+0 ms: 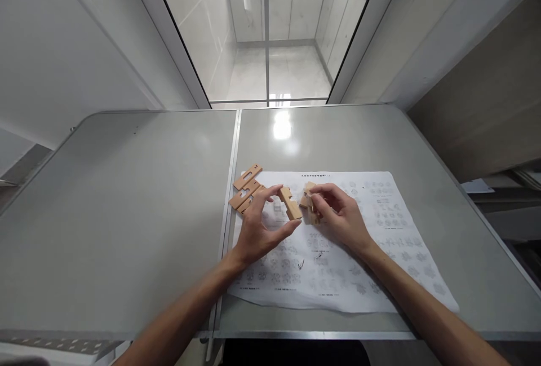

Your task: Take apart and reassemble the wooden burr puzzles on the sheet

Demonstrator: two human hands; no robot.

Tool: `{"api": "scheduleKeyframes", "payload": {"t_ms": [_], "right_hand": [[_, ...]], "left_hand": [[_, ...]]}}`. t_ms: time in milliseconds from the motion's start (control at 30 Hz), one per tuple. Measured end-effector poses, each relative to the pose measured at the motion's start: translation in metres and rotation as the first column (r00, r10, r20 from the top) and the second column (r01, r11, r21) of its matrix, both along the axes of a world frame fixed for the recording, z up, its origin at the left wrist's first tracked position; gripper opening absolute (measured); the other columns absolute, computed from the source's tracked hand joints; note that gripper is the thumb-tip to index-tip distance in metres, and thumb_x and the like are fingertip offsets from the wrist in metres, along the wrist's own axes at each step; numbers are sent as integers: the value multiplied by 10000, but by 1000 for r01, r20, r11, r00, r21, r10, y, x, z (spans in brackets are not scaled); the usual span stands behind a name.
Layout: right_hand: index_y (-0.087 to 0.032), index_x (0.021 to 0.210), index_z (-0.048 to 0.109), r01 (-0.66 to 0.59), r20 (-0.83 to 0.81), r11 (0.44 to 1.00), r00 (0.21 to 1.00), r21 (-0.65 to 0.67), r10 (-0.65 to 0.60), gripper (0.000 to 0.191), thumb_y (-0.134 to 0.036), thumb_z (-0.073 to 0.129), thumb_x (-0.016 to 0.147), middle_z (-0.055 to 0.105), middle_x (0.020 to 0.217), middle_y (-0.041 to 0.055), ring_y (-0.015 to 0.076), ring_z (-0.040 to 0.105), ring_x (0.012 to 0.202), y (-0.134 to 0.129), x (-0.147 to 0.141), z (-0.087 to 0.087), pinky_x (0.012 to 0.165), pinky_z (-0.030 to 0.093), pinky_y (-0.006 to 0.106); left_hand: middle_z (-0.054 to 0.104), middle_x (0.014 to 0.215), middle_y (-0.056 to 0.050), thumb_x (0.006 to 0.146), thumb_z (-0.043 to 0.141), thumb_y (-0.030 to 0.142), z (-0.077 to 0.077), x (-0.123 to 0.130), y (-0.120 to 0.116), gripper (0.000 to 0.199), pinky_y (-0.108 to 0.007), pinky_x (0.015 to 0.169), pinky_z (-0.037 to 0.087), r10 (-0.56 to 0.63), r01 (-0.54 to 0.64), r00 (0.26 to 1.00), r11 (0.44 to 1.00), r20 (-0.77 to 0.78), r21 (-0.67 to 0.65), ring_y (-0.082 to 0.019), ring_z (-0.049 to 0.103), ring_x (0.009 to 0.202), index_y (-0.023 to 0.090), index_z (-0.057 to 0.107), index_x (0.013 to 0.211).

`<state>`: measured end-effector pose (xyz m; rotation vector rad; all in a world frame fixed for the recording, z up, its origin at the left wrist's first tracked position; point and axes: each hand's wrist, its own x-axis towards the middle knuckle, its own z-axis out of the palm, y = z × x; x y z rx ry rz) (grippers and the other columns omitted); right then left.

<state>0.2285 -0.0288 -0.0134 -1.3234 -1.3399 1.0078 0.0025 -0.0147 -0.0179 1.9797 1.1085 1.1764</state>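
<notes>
Notched wooden block (291,203): held above the far-left part of the printed sheet (359,303). Prob. light & stiff, dry-surfaced so not v. slippery; thin necks by the notches look the weak spots, so best held at the thick ends. L hand (258,230) does that: thumb at near end, index at far end, spread just the block's length, other fingers loosely curled.

R hand (341,218), also over the sheet's far half, right of the block: thumb & fingertips nearly closed on a wooden cluster (307,201); blurred, can't tell how its pcs interlock. Prob. light too, maybe loose at the joints, so grip round the middle.

Slotted flat pcs (247,176) at sheet's far-left corner, partly past its edge. Table (127,214) under sheet.
</notes>
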Motion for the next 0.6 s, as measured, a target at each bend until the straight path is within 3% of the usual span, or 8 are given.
{"api": "scheduleKeyframes", "payload": {"t_ms": [100,267,600], "right_hand": [[-239,1087,724,110,16,993,994,-33,-109,313,-542,662,1034,745,1006,70,216,666,798,5,5,-7,675,547,349],[-218,1162,727,194,148,981,971,-14,-190,391,-577,624,1048,743,1058,92,230,682,836,10,11,-16,703,563,367],[-219,1209,719,104,347,990,929,99,-132,340,-502,578,1081,752,1118,98,223,662,792,12,8,-16,730,558,385]], "left_hand": [[721,1310,-115,889,873,404,1,3,0,642,-469,1021,578,-30,32,999,999,-44,33,-293,697,1173,246,579,1437],[711,1325,-118,877,881,315,4,7,0,631,-505,1091,547,-91,103,985,992,-145,71,-317,664,1252,239,566,1418],[722,1304,-113,862,879,290,-8,8,1,633,-538,1076,571,-60,75,947,997,-317,35,-344,679,1232,242,561,1407]]}}
